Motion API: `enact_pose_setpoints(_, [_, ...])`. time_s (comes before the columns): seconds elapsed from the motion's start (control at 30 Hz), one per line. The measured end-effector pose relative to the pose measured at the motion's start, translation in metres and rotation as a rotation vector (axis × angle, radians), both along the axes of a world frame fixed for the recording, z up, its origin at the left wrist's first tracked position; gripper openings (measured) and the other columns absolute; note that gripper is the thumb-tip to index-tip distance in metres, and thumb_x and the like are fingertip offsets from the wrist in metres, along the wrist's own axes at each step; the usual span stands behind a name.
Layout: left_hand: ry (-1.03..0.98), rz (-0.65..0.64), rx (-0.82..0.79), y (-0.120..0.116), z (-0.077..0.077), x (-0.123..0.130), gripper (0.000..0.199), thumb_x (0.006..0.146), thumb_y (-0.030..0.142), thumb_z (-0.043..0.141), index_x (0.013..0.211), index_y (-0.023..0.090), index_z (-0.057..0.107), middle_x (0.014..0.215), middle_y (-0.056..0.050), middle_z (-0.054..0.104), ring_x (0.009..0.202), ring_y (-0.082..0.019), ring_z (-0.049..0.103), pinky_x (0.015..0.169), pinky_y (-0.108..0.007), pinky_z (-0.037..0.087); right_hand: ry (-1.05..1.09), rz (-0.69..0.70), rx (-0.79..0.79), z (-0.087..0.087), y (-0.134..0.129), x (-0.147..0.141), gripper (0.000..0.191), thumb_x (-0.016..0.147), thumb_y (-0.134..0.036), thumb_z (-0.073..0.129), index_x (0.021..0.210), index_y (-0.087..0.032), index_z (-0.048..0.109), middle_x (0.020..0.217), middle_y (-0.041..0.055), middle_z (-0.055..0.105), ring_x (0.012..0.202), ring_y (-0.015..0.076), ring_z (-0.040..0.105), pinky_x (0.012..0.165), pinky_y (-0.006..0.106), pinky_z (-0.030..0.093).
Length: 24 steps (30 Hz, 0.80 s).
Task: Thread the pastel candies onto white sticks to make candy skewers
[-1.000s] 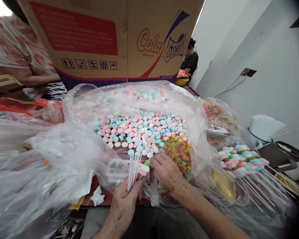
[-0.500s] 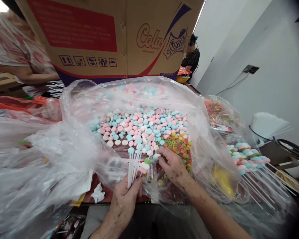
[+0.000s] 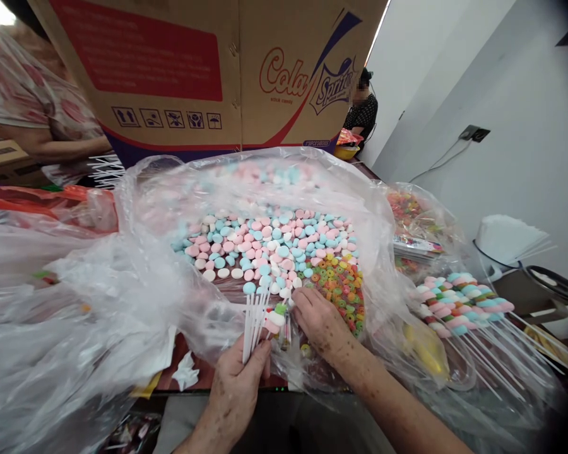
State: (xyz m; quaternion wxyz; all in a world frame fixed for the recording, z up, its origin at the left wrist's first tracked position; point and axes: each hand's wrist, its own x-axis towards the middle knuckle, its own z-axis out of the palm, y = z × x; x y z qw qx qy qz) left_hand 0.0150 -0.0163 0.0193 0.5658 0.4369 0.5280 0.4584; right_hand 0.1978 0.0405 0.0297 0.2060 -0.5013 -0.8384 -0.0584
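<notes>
White sticks (image 3: pixel 254 318) stand up in a bundle from my left hand (image 3: pixel 241 384), whose fingers and thumb are wrapped round them. Beside the bundle, on a stick at the same hand, is a small stack of candy (image 3: pixel 275 320) with pink, white and green pieces. My right hand (image 3: pixel 319 321) is just right of that stack, its fingers bent together at the near edge of the candy; whatever its fingertips hold is hidden. Pink, blue and white round candies (image 3: pixel 265 243) spread out ahead of both hands. Colourful ring gummies (image 3: pixel 338 287) lie beyond my right hand.
A large cardboard box (image 3: pixel 170 75) stands behind the clear plastic bag (image 3: pixel 378 221). Finished candy skewers (image 3: pixel 468 302) lie at the right, near a dark container (image 3: pixel 530 290). A crumpled tissue (image 3: pixel 186 372) is at the front left. Two people are farther back.
My right hand has moved slightly left and down, nearer the candy stack, and its fingers have drawn together. My left hand still holds the sticks in nearly the same place.
</notes>
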Motion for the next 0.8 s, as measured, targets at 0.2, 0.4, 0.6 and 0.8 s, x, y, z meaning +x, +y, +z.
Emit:
enact_pose_setpoints(0.2, [0.022,-0.019,0.007,0.001,0.001,0.001,0.026,0.081,0.039,0.060,0.070,0.016,0.064,0.047,0.006,0.049,0.039,-0.008,0.033,0.038,-0.021,0.022,-0.100,-0.013,-0.019,-0.001,0.001,-0.001,0.023,0.083,0.002,0.049,0.088,-0.019,0.055,0.094,0.0076,0.061,0.087,0.0219,0.054,0.079,0.032,0.048])
enact_pose_setpoints(0.4, [0.030,-0.024,0.021,0.003,0.010,0.005,0.025,0.078,0.039,0.060,0.076,0.015,0.066,0.046,0.007,0.045,0.039,-0.009,0.030,0.039,-0.022,0.021,-0.092,-0.015,-0.002,0.001,0.002,-0.005,0.024,0.082,0.002,0.046,0.092,-0.016,0.058,0.090,0.0091,0.063,0.085,0.0238,0.055,0.078,0.035,0.048])
enact_pose_setpoints(0.6, [0.138,-0.075,0.043,0.002,0.015,0.002,0.026,0.083,0.038,0.053,0.079,0.016,0.064,0.048,0.006,0.046,0.044,-0.012,0.037,0.045,-0.024,0.027,0.538,-0.137,-0.225,0.005,0.012,0.006,0.020,0.076,-0.009,0.053,0.093,-0.019,0.060,0.077,0.0019,0.063,0.072,0.0174,0.057,0.069,0.029,0.049])
enact_pose_setpoints(0.8, [0.219,-0.140,0.104,0.001,0.023,0.003,0.028,0.083,0.035,0.051,0.061,0.019,0.057,0.047,0.006,0.041,0.048,-0.013,0.037,0.048,-0.025,0.026,1.515,-0.129,-0.667,0.031,0.010,0.012,0.026,0.064,-0.030,0.075,0.082,-0.018,0.061,0.071,-0.0011,0.064,0.061,0.0118,0.056,0.057,0.024,0.048])
